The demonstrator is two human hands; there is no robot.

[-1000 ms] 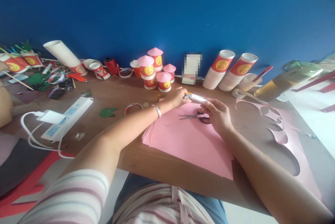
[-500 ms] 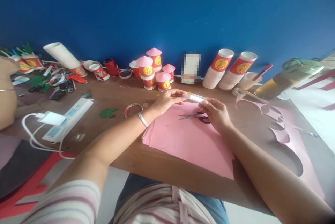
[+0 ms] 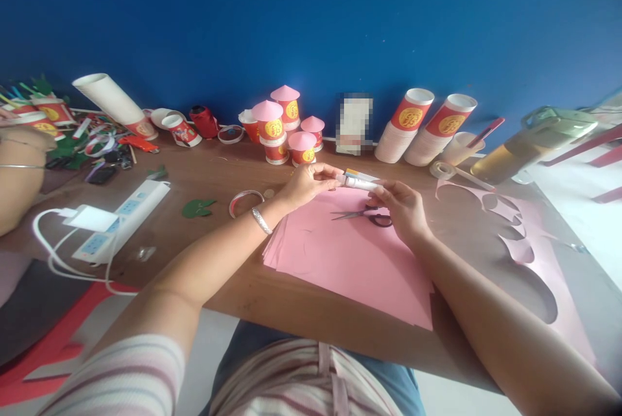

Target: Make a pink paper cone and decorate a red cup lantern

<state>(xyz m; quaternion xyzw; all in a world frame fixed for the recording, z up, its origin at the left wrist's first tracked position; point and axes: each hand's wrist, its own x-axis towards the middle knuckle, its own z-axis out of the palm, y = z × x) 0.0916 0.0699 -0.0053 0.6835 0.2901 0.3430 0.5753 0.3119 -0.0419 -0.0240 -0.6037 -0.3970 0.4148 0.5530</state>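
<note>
A small white tube [image 3: 358,183], which looks like a glue tube, is held level above the pink paper. My left hand [image 3: 311,184] pinches its left end between thumb and fingers. At the other end, my right hand [image 3: 401,205] is closed on it. Just behind the tube shows a flat yellow-and-white piece [image 3: 359,174]; I cannot tell whether it is held or lying. Below the hands, dark-handled scissors [image 3: 359,213] rest on a stack of pink paper [image 3: 340,267], partly covered by my right hand.
Behind stand red cups with pink cone tops [image 3: 268,113] and stacked paper cups [image 3: 408,124]. Right are a tape roll [image 3: 443,170], a jug [image 3: 515,150] and cut pink paper [image 3: 527,254]. Left lie a power strip [image 3: 124,221] and a green cutout [image 3: 198,208]; another person's arm [image 3: 22,189] reaches in.
The tube has tilted slightly, its left end still in my left hand's pinch, and the yellow-and-white piece behind shows more. At the left, the other person's arm has moved further over the table.
</note>
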